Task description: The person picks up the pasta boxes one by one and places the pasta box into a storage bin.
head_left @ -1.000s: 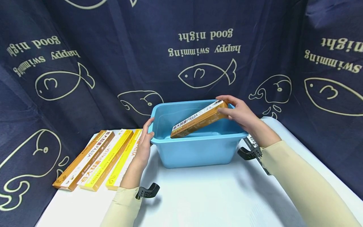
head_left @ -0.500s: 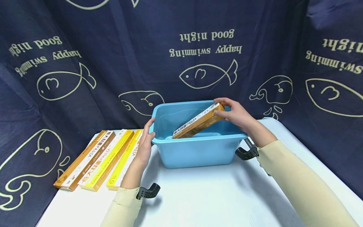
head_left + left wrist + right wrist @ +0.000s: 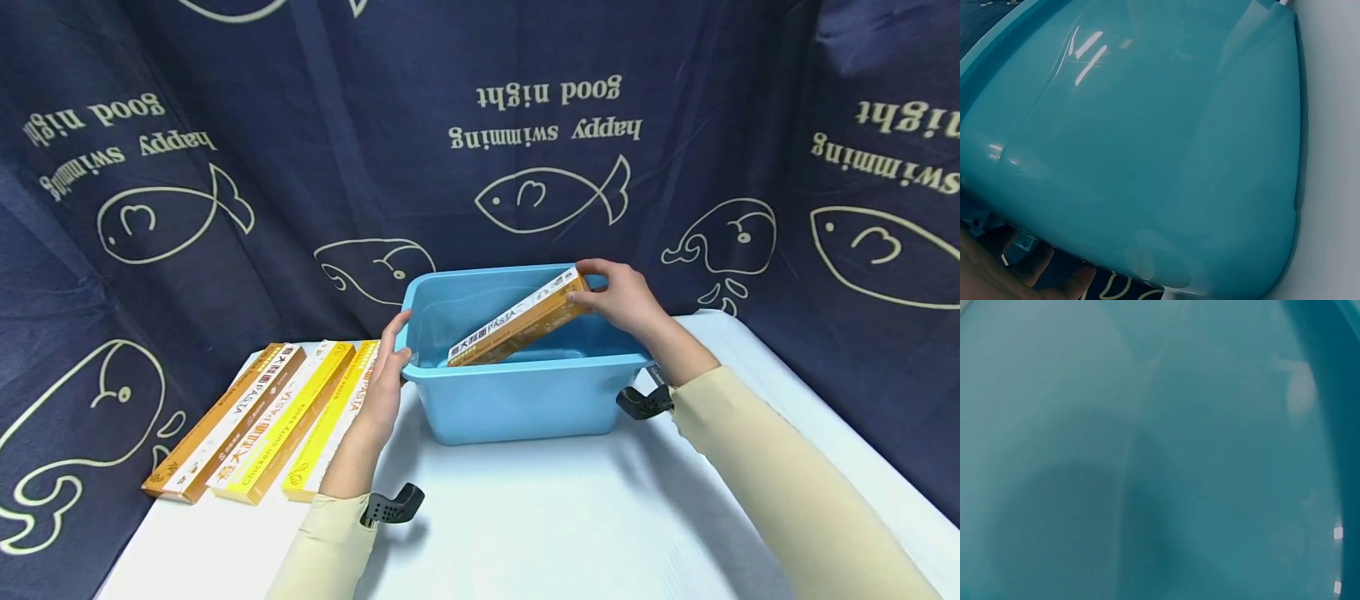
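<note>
Left hand [image 3: 381, 379]: at the blue tub's [image 3: 525, 404] nine o'clock, gripping its rim. Right hand [image 3: 624, 296]: forearm in from four o'clock, thumb and fingers pinching one brown-and-white pasta box [image 3: 517, 323], tilted inside, raised end at two o'clock, lower end at eight.

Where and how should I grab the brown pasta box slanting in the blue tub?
I'd pinch the brown pasta box across its narrow raised right end, from above right: it slants up toward the rim of the blue tub, while its low end sits inside.
</note>
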The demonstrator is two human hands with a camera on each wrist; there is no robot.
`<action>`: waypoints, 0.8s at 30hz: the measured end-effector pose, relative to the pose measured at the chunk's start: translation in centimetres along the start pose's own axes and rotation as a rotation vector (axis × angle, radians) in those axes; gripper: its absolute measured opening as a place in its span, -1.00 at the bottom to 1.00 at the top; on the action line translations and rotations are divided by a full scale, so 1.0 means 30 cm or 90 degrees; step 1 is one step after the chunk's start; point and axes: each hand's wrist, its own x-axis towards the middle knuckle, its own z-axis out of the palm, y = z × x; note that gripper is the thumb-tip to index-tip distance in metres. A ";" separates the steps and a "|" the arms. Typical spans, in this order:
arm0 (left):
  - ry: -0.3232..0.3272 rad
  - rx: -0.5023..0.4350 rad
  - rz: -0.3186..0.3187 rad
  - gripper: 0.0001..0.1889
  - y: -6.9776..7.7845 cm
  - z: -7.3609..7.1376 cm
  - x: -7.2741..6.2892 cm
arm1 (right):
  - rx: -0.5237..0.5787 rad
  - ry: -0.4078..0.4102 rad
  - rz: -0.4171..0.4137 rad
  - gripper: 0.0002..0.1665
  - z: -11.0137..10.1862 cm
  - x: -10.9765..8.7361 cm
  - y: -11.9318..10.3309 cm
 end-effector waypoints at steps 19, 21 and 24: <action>0.001 -0.003 0.000 -0.40 0.001 -0.001 -0.005 | 0.056 0.067 0.026 -0.49 -0.001 -0.008 0.001; 0.000 -0.004 0.003 -0.40 0.000 0.000 -0.003 | 0.061 0.076 0.025 -0.50 -0.004 -0.012 0.001; -0.001 -0.003 0.004 -0.40 -0.001 0.001 -0.001 | 0.059 0.096 0.016 -0.52 -0.008 -0.018 0.001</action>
